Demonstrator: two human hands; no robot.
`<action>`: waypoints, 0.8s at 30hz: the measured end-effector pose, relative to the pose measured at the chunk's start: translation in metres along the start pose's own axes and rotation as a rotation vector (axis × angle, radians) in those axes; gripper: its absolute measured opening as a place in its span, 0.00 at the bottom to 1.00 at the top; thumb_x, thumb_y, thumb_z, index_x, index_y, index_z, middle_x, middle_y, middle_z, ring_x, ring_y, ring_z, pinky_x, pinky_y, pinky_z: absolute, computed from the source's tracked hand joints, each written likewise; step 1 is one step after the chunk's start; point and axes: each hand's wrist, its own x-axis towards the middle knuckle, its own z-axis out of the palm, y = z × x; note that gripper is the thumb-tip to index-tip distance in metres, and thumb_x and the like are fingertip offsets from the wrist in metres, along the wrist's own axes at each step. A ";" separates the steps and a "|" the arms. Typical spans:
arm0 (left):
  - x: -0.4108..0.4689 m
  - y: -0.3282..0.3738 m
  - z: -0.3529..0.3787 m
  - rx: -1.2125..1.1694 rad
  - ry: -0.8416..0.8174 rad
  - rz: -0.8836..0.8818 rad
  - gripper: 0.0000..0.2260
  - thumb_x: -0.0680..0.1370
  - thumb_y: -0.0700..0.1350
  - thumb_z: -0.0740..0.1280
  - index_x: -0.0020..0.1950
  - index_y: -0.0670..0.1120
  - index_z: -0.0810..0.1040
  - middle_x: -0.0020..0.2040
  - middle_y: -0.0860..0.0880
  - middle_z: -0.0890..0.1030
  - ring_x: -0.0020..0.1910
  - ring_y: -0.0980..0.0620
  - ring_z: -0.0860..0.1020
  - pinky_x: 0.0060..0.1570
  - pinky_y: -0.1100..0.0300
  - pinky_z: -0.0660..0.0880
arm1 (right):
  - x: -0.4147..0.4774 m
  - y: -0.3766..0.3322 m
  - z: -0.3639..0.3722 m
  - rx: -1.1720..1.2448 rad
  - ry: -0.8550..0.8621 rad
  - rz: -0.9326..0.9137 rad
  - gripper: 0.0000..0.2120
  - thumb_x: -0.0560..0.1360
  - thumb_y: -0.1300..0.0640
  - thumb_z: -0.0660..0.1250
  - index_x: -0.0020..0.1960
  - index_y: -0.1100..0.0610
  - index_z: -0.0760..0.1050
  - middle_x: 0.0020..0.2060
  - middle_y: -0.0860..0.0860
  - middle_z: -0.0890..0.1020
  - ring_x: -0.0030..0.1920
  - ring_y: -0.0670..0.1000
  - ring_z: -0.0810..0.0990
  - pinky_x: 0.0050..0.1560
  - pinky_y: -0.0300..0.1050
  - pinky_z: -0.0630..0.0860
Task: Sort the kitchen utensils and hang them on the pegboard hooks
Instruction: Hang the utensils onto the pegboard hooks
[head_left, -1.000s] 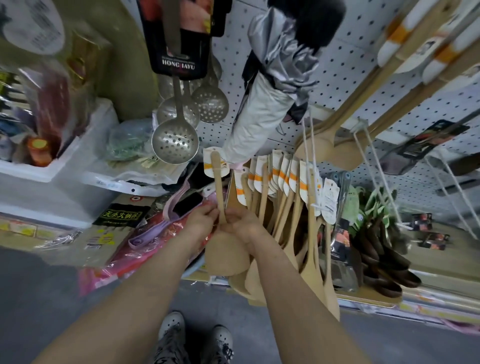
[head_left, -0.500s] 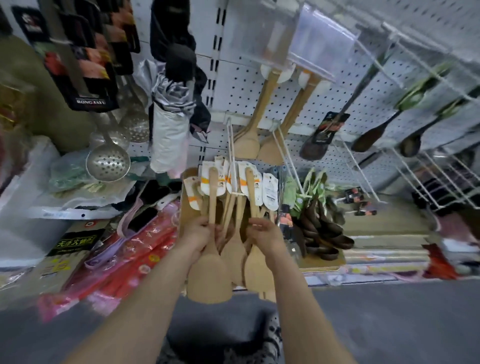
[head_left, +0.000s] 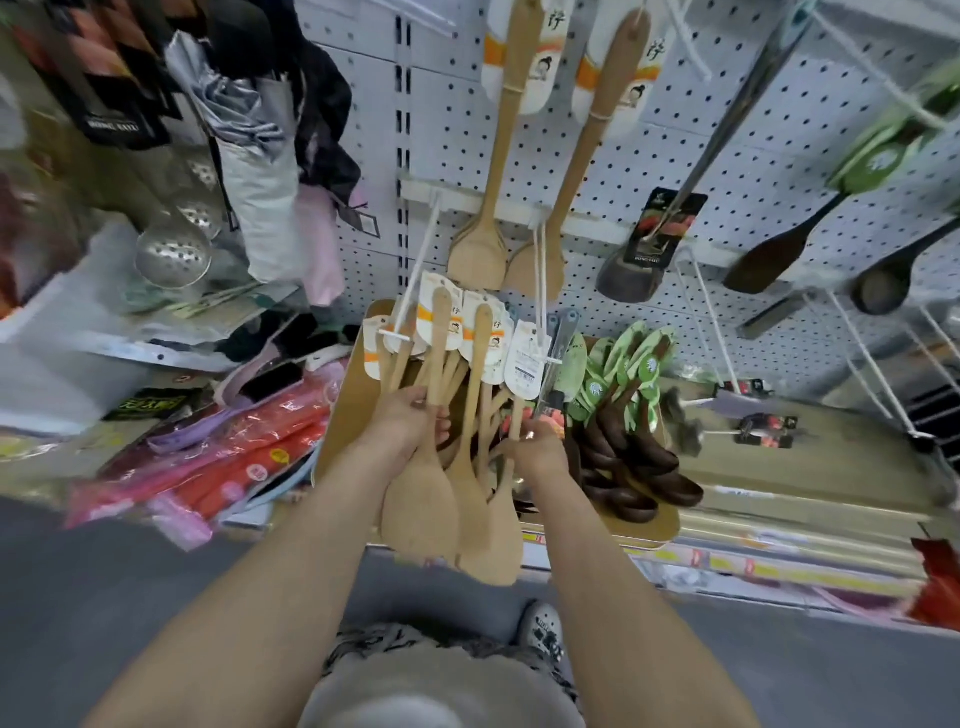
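**Both hands in the wooden spatulas under the pegboard**

I am looking down my two bare arms at a store display. My left hand (head_left: 410, 421) has its fingers curled round the handle of a wooden spatula (head_left: 421, 514), gripping it about halfway along. The blade hangs below the hand, and the tip of the handle stands up in front of the white paper tags (head_left: 373, 338).

My right hand (head_left: 537, 449) is just to the right. Its fingertips pinch the thin handle of a second spatula (head_left: 516, 415), directly under that one's own tag. The picture is smeared there, so I cannot make out each finger.

Between and behind my hands hangs the bunch of spatulas (head_left: 493, 540), blades down and handles fanned up towards the end of a white hook (head_left: 415, 265) that juts out of the pegboard (head_left: 753, 130). I cannot tell whether the spatula in my left hand is threaded on that hook or free of it.

Higher on the board, two long spatulas (head_left: 498, 156) hang side by side. Just right of the bunch sits a heap of dark spoons (head_left: 634, 452) with green tags. To the left I see a slotted metal ladle (head_left: 174, 254), a folded grey umbrella (head_left: 260, 171) and red packets (head_left: 234, 457) lying on the low shelf.
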 end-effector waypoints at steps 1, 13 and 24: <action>0.000 -0.001 0.002 0.004 0.007 0.000 0.19 0.81 0.31 0.59 0.72 0.38 0.67 0.44 0.40 0.79 0.38 0.48 0.76 0.38 0.57 0.77 | 0.005 0.002 0.000 -0.025 -0.011 -0.007 0.23 0.71 0.59 0.72 0.65 0.54 0.76 0.53 0.54 0.83 0.52 0.56 0.82 0.56 0.50 0.79; 0.013 -0.009 0.013 0.026 0.036 -0.001 0.17 0.81 0.30 0.58 0.70 0.37 0.69 0.44 0.43 0.79 0.42 0.48 0.77 0.44 0.57 0.79 | 0.024 -0.004 0.000 0.036 -0.069 0.001 0.22 0.77 0.57 0.67 0.70 0.57 0.71 0.55 0.56 0.81 0.48 0.54 0.80 0.38 0.41 0.73; 0.021 -0.019 0.002 0.097 0.058 -0.014 0.15 0.81 0.34 0.59 0.68 0.40 0.73 0.49 0.43 0.82 0.44 0.50 0.80 0.43 0.57 0.78 | 0.027 0.004 0.014 0.196 -0.093 0.078 0.12 0.79 0.68 0.60 0.58 0.57 0.76 0.43 0.55 0.79 0.43 0.53 0.78 0.38 0.44 0.75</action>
